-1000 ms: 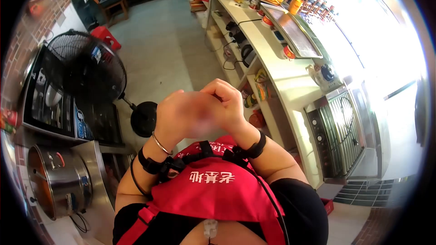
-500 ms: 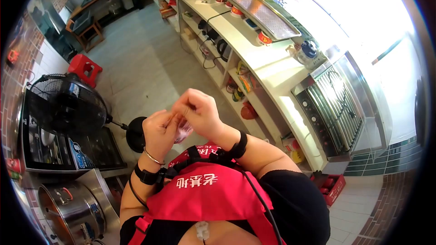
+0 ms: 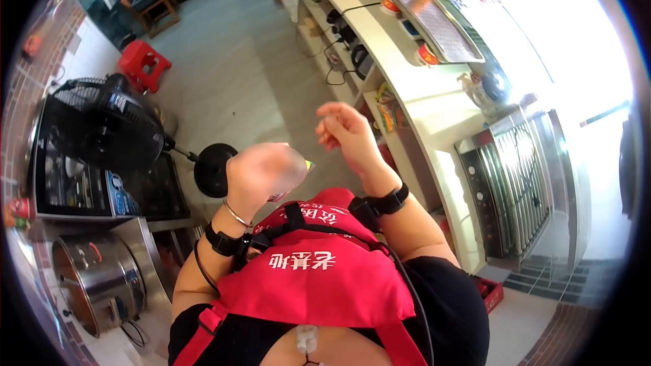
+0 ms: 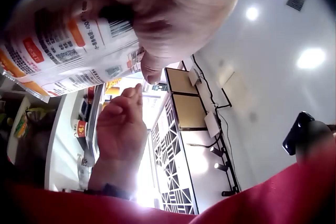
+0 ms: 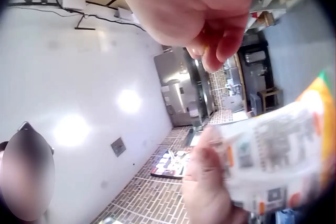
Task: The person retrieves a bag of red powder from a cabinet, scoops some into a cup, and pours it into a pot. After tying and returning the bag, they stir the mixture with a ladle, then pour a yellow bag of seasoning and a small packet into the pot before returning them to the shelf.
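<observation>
My left hand (image 3: 261, 173) grips a printed plastic packet (image 4: 58, 50) near one end, thumb against its side. White with orange and red print, a barcode and dense lettering, the packet shows a green and yellow corner in the right wrist view. In the head view the left hand hides most of it. Apart from it, up and to the right, is my right hand (image 3: 349, 135), its fingers curled in toward the thumb. Between those fingertips a small yellowish scrap (image 5: 207, 48) shows in the right wrist view, blurred and mostly covered.
On the right runs a long counter (image 3: 444, 112) with a metal tray (image 3: 441, 27), paper cups and a roller grill (image 3: 512, 190). To the left stand a black fan (image 3: 108, 122), a red stool (image 3: 144, 66) and a large steel pot (image 3: 102, 278). A red apron (image 3: 312, 285) covers my front.
Half a second ago both hands met at the packet. Now the right hand has come away up and to the right, while the left keeps the packet. The head view has also shifted.
</observation>
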Available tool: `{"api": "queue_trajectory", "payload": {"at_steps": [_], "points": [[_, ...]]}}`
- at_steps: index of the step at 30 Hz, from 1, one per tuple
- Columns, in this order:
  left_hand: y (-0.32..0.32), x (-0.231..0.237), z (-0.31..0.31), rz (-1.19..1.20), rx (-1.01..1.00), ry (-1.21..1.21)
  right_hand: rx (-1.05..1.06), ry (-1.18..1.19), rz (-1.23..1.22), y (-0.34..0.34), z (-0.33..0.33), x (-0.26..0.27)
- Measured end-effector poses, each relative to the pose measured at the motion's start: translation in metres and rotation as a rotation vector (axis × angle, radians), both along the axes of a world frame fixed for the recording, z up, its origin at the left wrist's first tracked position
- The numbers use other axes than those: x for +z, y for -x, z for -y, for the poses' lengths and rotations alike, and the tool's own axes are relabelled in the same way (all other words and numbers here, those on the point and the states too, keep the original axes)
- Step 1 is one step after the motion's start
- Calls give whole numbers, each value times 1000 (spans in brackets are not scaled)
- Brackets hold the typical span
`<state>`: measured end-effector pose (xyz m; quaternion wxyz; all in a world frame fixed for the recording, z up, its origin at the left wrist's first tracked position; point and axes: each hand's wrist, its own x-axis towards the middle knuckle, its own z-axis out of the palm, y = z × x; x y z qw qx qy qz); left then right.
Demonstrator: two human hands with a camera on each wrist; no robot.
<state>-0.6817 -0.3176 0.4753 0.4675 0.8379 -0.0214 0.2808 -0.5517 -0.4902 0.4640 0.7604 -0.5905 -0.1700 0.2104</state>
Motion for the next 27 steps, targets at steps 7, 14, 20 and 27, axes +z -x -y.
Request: {"api": "queue_trajectory", "payload": {"at_steps": [7, 14, 20, 27], "points": [[10, 11, -9, -130, 172, -81, 561, 302, 429, 16, -22, -26], [63, 35, -16, -141, 395, 93, 879, 285, 771, 24, -92, -18], [175, 50, -52, 49, 578, 146, 1024, -74, 526, 100, -161, -42], [325, 15, -72, 153, 640, 583, 1299, -254, 224, 227, -242, 12]]}}
